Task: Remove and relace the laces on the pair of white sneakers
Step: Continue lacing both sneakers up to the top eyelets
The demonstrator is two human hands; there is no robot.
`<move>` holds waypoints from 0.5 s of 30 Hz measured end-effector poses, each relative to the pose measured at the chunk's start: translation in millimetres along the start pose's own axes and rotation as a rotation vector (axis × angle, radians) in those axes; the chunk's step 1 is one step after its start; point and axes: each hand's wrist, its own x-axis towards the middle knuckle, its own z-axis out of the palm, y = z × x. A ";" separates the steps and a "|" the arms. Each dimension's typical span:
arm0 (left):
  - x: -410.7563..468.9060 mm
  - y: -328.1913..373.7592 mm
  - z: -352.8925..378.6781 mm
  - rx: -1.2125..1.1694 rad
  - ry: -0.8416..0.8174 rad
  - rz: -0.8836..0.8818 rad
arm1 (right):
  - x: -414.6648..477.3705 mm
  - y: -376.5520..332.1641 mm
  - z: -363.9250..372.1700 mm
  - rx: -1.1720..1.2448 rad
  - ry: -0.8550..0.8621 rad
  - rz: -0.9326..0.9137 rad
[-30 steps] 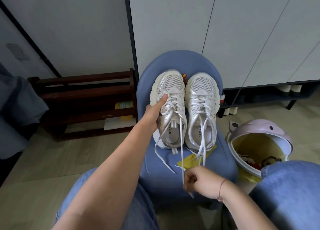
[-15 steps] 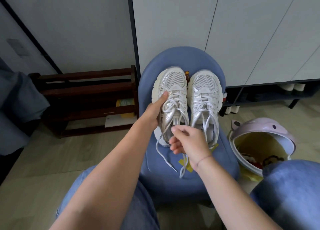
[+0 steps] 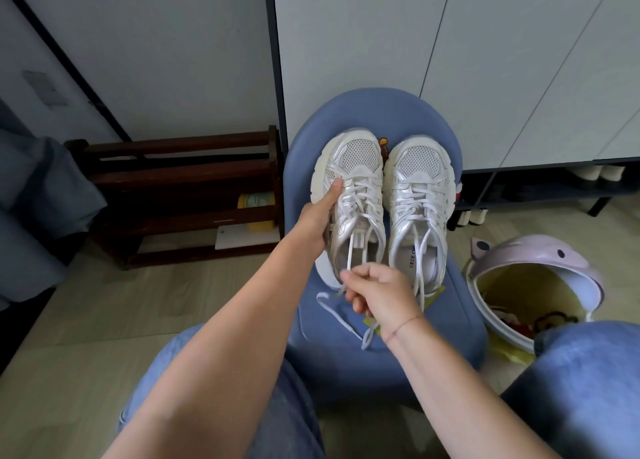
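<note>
- White sneakers [image 3: 419,195]: both fully threaded, knots undone (early stage).
- Left hand [image 3: 317,216] grips the left-side shoe; right hand [image 3: 379,292] pinches its loose lace [image 3: 350,254].
- Unthreading and relacing all remain.

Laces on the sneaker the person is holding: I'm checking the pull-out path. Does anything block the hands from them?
Nothing visible does. The right hand pinches a lace above the opening of the sneaker; the left hand grips its side.

Blue jeans [image 3: 588,382], red wrist string [image 3: 401,327].
</note>
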 end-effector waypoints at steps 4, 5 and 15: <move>-6.6 1.4 0.5 -0.021 -0.015 0.013 | -30.3 27.3 -15.4 -0.183 -0.160 0.089; -6.0 1.5 0.4 -0.024 -0.013 0.018 | -37.5 35.9 -18.9 -0.220 -0.183 0.100; -13.0 3.7 2.4 0.003 -0.026 0.017 | -40.8 58.1 -34.5 -0.495 0.128 -0.172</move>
